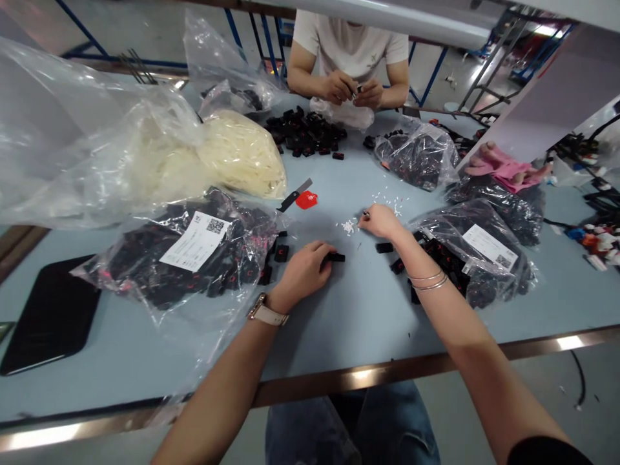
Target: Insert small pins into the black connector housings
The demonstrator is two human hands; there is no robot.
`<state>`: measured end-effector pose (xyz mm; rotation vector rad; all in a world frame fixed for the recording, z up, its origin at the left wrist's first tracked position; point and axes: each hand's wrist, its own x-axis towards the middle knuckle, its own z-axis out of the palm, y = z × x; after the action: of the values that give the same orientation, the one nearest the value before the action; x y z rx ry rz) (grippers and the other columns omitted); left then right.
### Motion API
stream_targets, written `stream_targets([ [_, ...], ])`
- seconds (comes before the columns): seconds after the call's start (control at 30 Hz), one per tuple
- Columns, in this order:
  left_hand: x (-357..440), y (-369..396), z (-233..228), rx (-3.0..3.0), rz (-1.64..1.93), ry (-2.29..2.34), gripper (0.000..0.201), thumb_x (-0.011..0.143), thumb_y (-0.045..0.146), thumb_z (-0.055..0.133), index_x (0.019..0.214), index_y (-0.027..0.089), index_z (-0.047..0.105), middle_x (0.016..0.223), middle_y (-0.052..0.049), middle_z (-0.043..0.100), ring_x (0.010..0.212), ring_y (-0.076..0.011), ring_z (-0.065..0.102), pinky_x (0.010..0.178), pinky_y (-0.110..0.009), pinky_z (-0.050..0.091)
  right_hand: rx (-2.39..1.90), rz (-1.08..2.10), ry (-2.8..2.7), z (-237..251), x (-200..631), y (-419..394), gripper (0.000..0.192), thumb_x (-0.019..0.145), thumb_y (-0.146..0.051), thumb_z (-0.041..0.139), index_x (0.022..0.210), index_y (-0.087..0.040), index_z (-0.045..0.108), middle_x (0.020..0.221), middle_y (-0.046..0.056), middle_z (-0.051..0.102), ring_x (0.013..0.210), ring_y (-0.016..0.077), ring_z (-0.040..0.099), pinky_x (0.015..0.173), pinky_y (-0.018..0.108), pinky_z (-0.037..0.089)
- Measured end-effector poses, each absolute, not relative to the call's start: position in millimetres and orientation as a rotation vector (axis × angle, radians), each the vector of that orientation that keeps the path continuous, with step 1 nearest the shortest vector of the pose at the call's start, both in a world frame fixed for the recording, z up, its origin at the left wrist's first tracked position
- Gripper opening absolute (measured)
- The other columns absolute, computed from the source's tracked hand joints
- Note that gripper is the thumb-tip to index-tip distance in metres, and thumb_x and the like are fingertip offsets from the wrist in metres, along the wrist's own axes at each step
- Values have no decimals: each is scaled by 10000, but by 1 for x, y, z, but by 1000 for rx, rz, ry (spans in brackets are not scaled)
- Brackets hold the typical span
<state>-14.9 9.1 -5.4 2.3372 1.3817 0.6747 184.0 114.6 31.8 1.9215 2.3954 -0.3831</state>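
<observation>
My left hand (310, 268) is closed around a small black plastic part (336, 257), which juts out to the right from its fingers. My right hand (380, 221) pinches a thin dark tool (365, 214); only its end shows, so its kind is unclear. Just left of those fingertips lies a little heap of tiny white pieces (347, 227), and more are strewn behind. Loose black parts (281, 252) lie left of my left hand, spilling from a clear bag (145, 258) with a white label. Under my right forearm is another pile of black parts (443, 258).
A knife (295, 196) lies beside a red piece (307, 200). Behind are a bag of cream-coloured pieces (242, 152) and a black heap (310, 132). Across the table a person (349, 58) handles a small part. A black tablet-like slab (51, 316) is at left, pink gloves (506, 168) at right.
</observation>
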Motion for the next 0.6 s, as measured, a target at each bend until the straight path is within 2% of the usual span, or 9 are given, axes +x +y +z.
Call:
stream_targets([
  [0.17,-15,9,-6,2323,674,1399,266,794,117,452,1011,157,601,973,-85,625,830,-212,595,761,-354,500,2014,-461,2418,32,193,113,231,819,-268,527,841,-150,725,764,68,696,696,143,596,608,228,364],
  [0.33,-14,9,-7,2325,686,1391,272,795,122,452,1017,162,604,977,-87,625,867,-219,598,782,-363,505,1978,-519,2439,31,189,114,199,804,-287,577,891,-194,731,808,44,713,739,151,619,659,227,393],
  [0.5,-14,9,-6,2337,664,1412,267,798,116,454,1011,164,608,978,-88,627,860,-217,602,782,-359,505,1873,-303,2377,31,175,108,239,831,-250,524,935,-164,722,921,129,715,840,216,647,702,267,431],
  [0.6,-14,9,-5,2333,667,1410,280,793,125,474,1041,169,597,988,-86,627,870,-217,605,784,-354,504,1866,-268,2381,35,171,104,252,835,-226,501,943,-139,712,922,159,707,839,224,643,703,278,432],
])
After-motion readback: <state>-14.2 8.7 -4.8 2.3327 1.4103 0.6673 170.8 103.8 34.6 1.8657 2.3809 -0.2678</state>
